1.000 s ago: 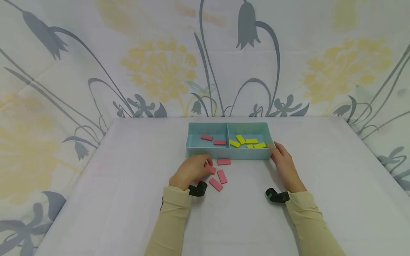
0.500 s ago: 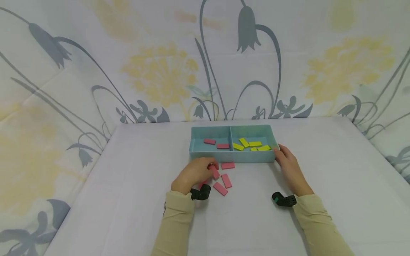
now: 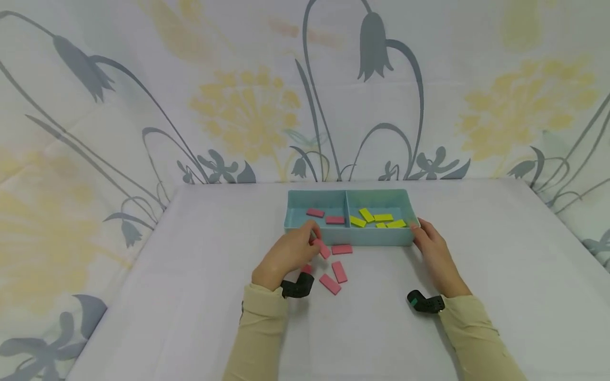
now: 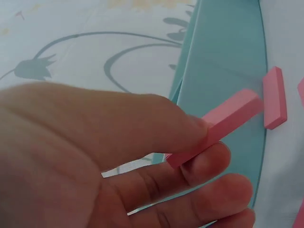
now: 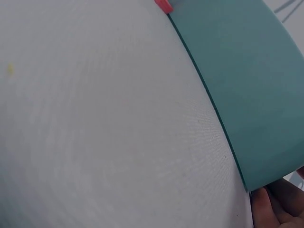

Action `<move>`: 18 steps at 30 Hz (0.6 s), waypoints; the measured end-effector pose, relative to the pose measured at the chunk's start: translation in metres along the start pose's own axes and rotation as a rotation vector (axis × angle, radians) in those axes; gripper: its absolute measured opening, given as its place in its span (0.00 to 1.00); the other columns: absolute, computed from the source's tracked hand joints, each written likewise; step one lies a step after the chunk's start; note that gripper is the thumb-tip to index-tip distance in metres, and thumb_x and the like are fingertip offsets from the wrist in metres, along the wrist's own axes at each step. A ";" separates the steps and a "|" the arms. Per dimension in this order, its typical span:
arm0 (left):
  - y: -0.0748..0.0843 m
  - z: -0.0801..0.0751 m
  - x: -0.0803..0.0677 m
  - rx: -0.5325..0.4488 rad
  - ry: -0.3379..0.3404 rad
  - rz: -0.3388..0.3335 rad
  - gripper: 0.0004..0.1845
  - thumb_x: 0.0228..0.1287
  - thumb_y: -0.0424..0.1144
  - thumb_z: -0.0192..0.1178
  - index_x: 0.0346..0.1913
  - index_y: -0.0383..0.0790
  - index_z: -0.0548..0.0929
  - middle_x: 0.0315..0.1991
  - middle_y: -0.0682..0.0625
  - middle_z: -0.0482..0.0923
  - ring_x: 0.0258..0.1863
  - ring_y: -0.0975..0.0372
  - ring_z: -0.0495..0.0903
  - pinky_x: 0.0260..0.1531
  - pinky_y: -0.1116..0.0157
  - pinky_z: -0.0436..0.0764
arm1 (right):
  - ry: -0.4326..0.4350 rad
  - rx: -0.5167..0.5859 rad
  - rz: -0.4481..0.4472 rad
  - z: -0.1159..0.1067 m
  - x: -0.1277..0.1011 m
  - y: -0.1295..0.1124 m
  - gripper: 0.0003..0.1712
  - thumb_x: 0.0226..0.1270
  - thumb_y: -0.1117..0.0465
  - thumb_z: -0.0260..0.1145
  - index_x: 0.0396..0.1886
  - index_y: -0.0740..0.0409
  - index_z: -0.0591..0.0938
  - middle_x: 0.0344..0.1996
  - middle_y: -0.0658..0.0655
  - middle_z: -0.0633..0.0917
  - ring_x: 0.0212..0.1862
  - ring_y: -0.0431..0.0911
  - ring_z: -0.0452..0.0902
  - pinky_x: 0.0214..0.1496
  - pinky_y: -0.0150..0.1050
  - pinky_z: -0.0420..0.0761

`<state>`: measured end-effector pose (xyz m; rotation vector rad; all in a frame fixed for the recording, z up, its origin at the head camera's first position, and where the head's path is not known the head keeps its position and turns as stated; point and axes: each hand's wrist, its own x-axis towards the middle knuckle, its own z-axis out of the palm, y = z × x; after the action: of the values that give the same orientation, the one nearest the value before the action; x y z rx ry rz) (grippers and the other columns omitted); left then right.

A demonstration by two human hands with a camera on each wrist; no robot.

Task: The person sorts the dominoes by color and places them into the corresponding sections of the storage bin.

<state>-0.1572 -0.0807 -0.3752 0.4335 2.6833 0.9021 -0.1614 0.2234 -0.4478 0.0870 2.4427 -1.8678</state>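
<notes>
The left hand (image 3: 286, 255) pinches a pink block (image 4: 223, 124) just before the teal tray's (image 3: 350, 238) near wall; the right hand (image 3: 431, 251) grips its corner. That shallow fingertip pinch could let the block slip onto the bench (image 3: 190, 296).

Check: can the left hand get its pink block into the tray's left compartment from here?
Probably yes. The left hand pinches a pink block right beside the tray front wall, below the left compartment, which is open-topped and holds only two pink blocks. Nothing blocks the way.
</notes>
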 end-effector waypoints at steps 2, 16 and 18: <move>0.000 -0.002 0.000 0.006 0.014 0.005 0.07 0.61 0.38 0.51 0.42 0.46 0.70 0.32 0.53 0.74 0.27 0.63 0.73 0.27 0.66 0.73 | 0.006 -0.002 -0.003 0.001 0.000 0.000 0.42 0.65 0.36 0.43 0.69 0.58 0.48 0.67 0.58 0.52 0.66 0.53 0.51 0.64 0.49 0.54; -0.002 -0.009 0.000 0.011 0.144 0.053 0.02 0.61 0.42 0.55 0.34 0.50 0.77 0.29 0.57 0.73 0.29 0.64 0.72 0.29 0.67 0.73 | 0.012 0.012 0.026 0.001 -0.001 -0.006 0.42 0.65 0.36 0.42 0.70 0.56 0.47 0.67 0.57 0.52 0.66 0.52 0.51 0.65 0.48 0.54; -0.002 -0.009 0.000 0.000 0.164 0.056 0.02 0.60 0.42 0.56 0.33 0.49 0.77 0.29 0.57 0.73 0.30 0.64 0.72 0.29 0.67 0.73 | 0.011 0.010 0.027 0.001 -0.001 -0.005 0.42 0.65 0.37 0.42 0.70 0.57 0.47 0.67 0.58 0.52 0.66 0.52 0.51 0.64 0.48 0.53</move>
<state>-0.1608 -0.0875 -0.3698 0.4558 2.8317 0.9932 -0.1606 0.2208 -0.4429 0.1303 2.4270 -1.8732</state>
